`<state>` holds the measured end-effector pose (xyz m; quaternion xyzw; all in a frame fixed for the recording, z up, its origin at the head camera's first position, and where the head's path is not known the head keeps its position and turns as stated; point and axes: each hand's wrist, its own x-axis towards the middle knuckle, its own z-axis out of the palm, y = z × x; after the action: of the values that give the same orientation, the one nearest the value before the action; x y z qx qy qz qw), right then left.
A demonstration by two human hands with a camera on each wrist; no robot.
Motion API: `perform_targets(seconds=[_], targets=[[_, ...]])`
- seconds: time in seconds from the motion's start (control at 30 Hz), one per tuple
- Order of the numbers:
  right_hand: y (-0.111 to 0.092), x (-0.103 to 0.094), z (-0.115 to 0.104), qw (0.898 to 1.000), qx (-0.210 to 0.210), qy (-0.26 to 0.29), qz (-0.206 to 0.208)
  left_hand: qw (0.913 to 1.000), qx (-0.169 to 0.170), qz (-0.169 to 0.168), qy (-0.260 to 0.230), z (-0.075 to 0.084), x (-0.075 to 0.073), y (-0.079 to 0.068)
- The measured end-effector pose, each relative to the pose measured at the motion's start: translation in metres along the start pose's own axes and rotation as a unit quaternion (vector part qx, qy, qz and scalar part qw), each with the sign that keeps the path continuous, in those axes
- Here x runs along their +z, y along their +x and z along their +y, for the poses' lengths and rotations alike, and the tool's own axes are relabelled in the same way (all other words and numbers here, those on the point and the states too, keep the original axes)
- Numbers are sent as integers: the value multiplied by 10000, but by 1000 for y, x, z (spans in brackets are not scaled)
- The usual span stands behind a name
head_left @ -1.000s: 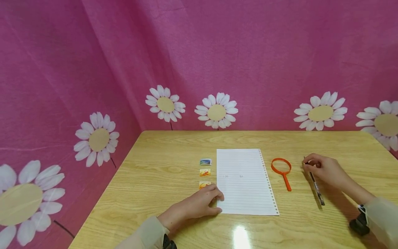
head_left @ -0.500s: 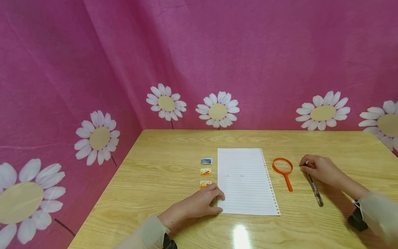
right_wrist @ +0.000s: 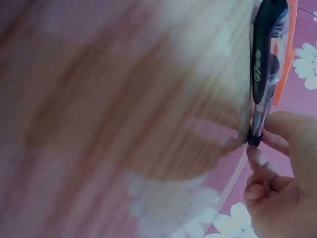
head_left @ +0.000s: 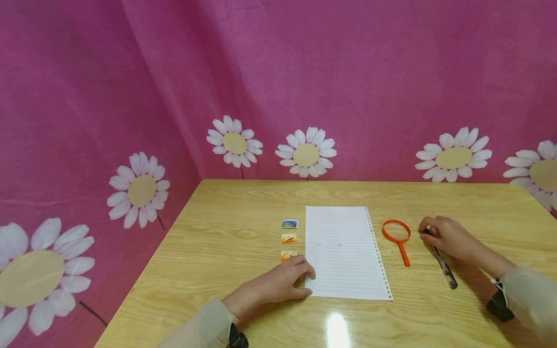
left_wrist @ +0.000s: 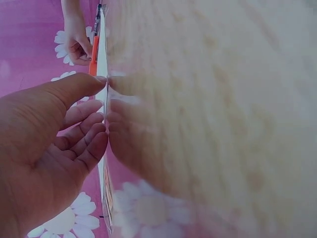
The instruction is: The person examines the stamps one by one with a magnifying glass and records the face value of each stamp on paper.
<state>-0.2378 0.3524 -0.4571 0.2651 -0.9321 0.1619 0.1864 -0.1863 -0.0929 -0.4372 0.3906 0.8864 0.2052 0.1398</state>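
Observation:
My left hand [head_left: 285, 281] rests on the lower left edge of a lined, punched sheet of paper [head_left: 344, 270], fingers loosely bent and thumb apart. Faint pencil-like marks show on the sheet. At the right, my right hand [head_left: 450, 238] pinches the far end of a pen [head_left: 447, 270], whose other end points toward me. Up close in the right wrist view, the pen [right_wrist: 265, 64] has a clear barrel and black clip; thumb and fingertips are at its dark end. An orange magnifying glass [head_left: 403, 252] lies between the paper and the pen.
Left of the paper, three small stamp-like pictures lie in a column: a blue one [head_left: 290, 224], a red-and-yellow one [head_left: 289, 239], and an orange-yellow one [head_left: 287, 254] close to my left fingers. A pink flowered cloth [head_left: 370, 87] hangs behind the wooden table [head_left: 226, 241].
My right hand has shifted slightly left with the pen's far end, and the pen has turned a little. My left hand stays on the paper. The head view has shifted slightly.

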Motion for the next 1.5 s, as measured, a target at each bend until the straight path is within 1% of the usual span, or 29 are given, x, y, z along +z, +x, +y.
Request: perform_targets(seconds=[0.1,0.2,0.33,0.43,0.57,0.63,0.73,0.83,0.93,1.0,1.17,1.37,1.5], targets=[[-1,-3,-2,9997,145,9,190,10000,84,29,11,0,-1,-1],[0,-4,-3,9989,257,14,387,9998,105,156,-32,0,-2,-2],[2,-3,-6,9987,255,23,449,9987,113,491,-111,-1,-4,-1],[4,-3,-10,9984,376,119,393,9961,136,837,-223,-5,-6,2],[5,-4,-20,9963,761,358,160,9903,57,1331,-396,-17,-13,8],[4,-5,-26,9951,885,435,52,9873,-48,1516,-465,-25,-17,12],[3,-5,-34,9947,913,478,59,9833,-225,1751,-453,-37,-23,17],[0,-3,-39,9945,873,553,192,9794,-390,1932,-444,-49,-28,21],[-2,-3,-45,9928,953,691,239,9753,-586,2079,-471,-57,-32,24],[-4,-3,-49,9912,1043,786,191,9725,-709,2161,-501,-61,-34,26],[-6,-4,-59,9886,1198,906,120,9683,-979,2232,-550,-67,-39,30],[-10,-3,-68,9860,1304,1032,96,9660,-1096,2261,-603,-75,-42,34],[-12,-3,-72,9843,1384,1098,45,9649,-1116,2308,-564,-80,-44,37]])
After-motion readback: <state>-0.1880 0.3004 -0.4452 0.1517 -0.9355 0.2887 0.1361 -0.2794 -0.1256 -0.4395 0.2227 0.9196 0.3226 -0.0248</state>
